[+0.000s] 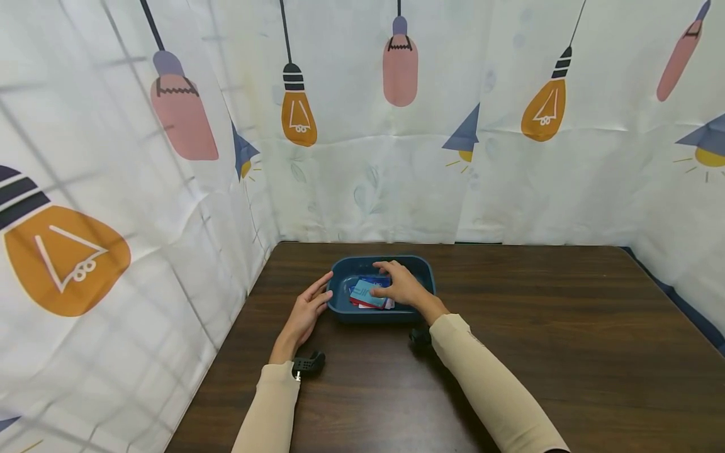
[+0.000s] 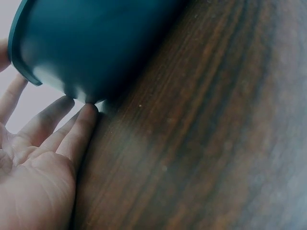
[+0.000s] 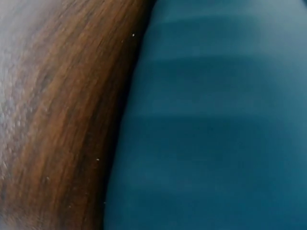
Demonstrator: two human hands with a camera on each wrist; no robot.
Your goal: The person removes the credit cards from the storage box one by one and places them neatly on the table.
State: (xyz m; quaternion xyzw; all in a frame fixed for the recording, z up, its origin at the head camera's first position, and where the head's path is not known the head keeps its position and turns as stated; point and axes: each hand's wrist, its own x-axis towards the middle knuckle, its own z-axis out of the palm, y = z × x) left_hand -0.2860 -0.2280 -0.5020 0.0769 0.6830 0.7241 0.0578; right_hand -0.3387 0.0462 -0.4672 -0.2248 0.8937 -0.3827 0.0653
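Cards (image 1: pixel 368 293) lie in a loose pile inside a dark teal tray (image 1: pixel 340 311), which sits on the brown wooden table (image 1: pixel 538 352) near its far left part, close to the curtain backdrop. The right hand (image 1: pixel 401 284) reaches into the tray from the near right, palm down, wrist bent over the near rim; its fingers are curled onto the pile, and the fingertips appear to press or pinch the top cards, though the head view is too small to tell which. The top card is light blue; red and white edges show beneath it, and a darker blue card lies further back.

The left hand (image 1: pixel 306 311) rests flat on the table just left of the tray, fingers straight and slightly spread. In the left wrist view its fingertips (image 2: pixel 86 115) touch the tray's outer wall (image 2: pixel 96 43) at the bottom corner, holding nothing.

The tray is rectangular with rounded corners and a thin lip; its plastic looks smooth and matt. The right wrist view shows only the blurred teal wall (image 3: pixel 216 120) beside the table's streaked grain (image 3: pixel 62 120).

Both forearms wear cream sleeves (image 1: pixel 493 390), with a small black device (image 1: pixel 308 363) at the left wrist. White curtains (image 1: pixel 362 157) printed with orange and pink light bulbs surround the table.
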